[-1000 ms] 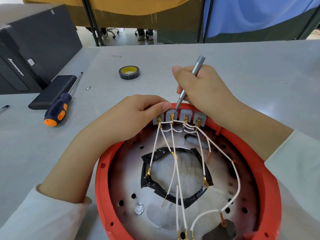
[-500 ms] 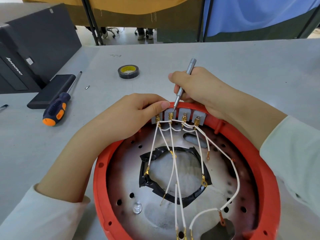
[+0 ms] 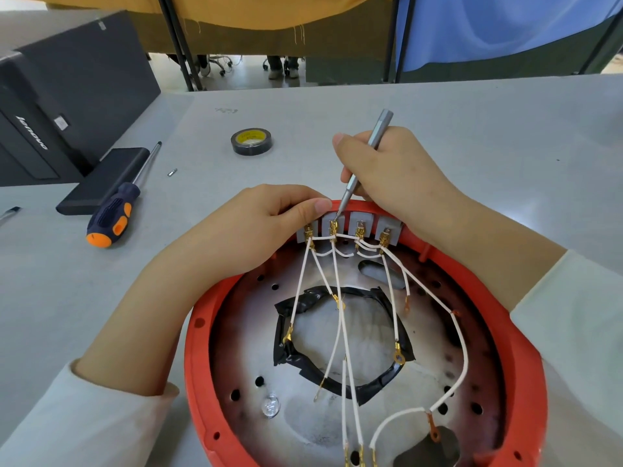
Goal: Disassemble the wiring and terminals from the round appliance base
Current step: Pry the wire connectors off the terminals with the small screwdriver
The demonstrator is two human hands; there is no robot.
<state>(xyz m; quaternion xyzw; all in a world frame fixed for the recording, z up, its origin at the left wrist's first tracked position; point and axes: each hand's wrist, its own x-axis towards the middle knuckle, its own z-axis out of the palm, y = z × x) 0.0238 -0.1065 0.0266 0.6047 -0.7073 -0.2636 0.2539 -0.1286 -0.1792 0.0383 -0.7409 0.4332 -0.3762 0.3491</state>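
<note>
1. Head view: we see the round red-rimmed appliance base with a grey metal floor (image 3: 202, 348) lying on the pale grey worktop (image 3: 472, 129), close to the near edge.
2. At its far rim sits a row of four grey terminal blocks with brass connectors (image 3: 359, 227), from which thin white wires (image 3: 337, 298) fan down across the floor, over a ring of black tape (image 3: 337, 387).
3. Our right hand (image 3: 401, 176) grips a slim silver precision screwdriver (image 3: 382, 124) like a pen; its tip rests at the second block from the left.
4. Our left hand (image 3: 259, 227) lies over the rim beside the leftmost block, fingers curled and thumb pointing towards the driver's tip; we cannot tell whether it pinches anything.
5. To the left on the worktop lie a large blue-and-orange-handled screwdriver (image 3: 111, 217), a flat black slab (image 3: 101, 180) and a small loose metal bit (image 3: 172, 172).
6. Beyond the hands sits a roll of black tape with a yellow core (image 3: 251, 141); a black computer case (image 3: 67, 96) stands at far left.
</note>
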